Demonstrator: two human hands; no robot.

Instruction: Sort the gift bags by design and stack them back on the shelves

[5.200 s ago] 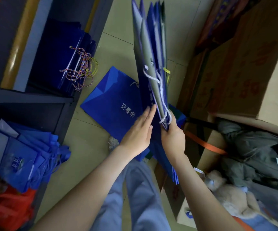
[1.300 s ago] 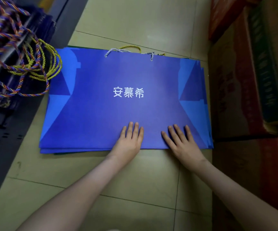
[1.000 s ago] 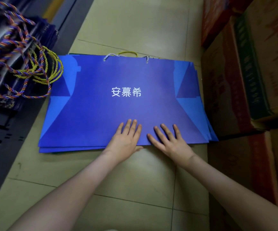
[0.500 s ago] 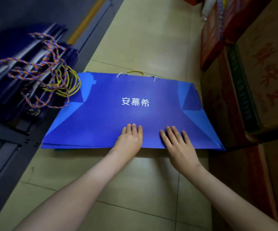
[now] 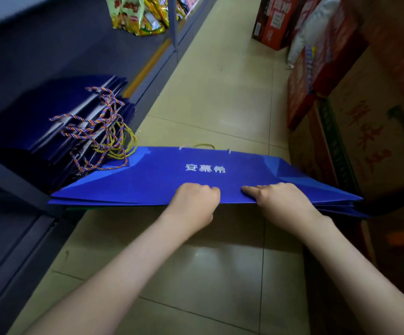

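My two bare forearms run out ahead of me over the pale glossy floor tiles point(image 5: 220, 274). My left hand point(image 5: 193, 204) is curled tight on the near edge of the flat stack of bright blue paper gift bags point(image 5: 147, 182), knuckles bunched on top. My right hand point(image 5: 283, 204) is just beside it, clamped on that same edge, with one digit lying flat along the top sheet and pointing toward the left hand.

The near edge is raised clear of the tiles, with a shadow under it. I cannot tell if the far edge touches the floor. The stack spans the aisle from the shelf on my left to the boxes on my right. White printed characters point(image 5: 205, 168) sit mid-sheet, and white and yellow cord handles point(image 5: 197, 146) peek out at the far edge.

To the left, on the dark grey metal shelf point(image 5: 14, 180), lies a pile of dark navy gift bags point(image 5: 51, 110), their multicoloured twisted rope handles point(image 5: 94, 131) spilling toward the blue stack. To the right are brown cardboard boxes with red print point(image 5: 377, 141), then red cartons point(image 5: 302, 93). Far off there are yellow snack packets point(image 5: 135, 15) on the shelving and a white sack point(image 5: 312, 27).
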